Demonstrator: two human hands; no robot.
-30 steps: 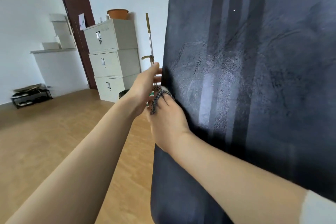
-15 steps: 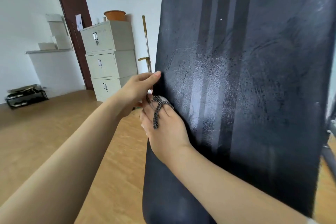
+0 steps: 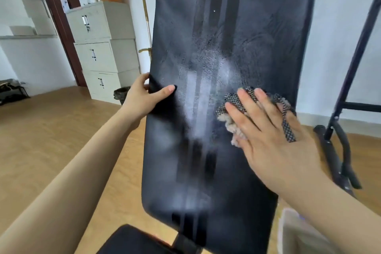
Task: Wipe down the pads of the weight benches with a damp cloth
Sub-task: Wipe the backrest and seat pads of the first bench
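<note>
Pad: I see the black vinyl bench pad tilted steeply, with dark stripes down its middle and damp smears and glare across the centre.
Cloth: black-and-white checked cloth with fluffy beige underside, flat on the pad near its right edge.
Right grip: fingers straight and spread, pressing the cloth; a checked strip crosses its back.
Left grip: curled round the pad's left edge, thumb on the front.

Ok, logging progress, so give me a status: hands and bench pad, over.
Left hand grips back pad at its left edge. Right hand flat, pressing checkered cloth on pad's right half. Nothing blocking the pad face.
</note>
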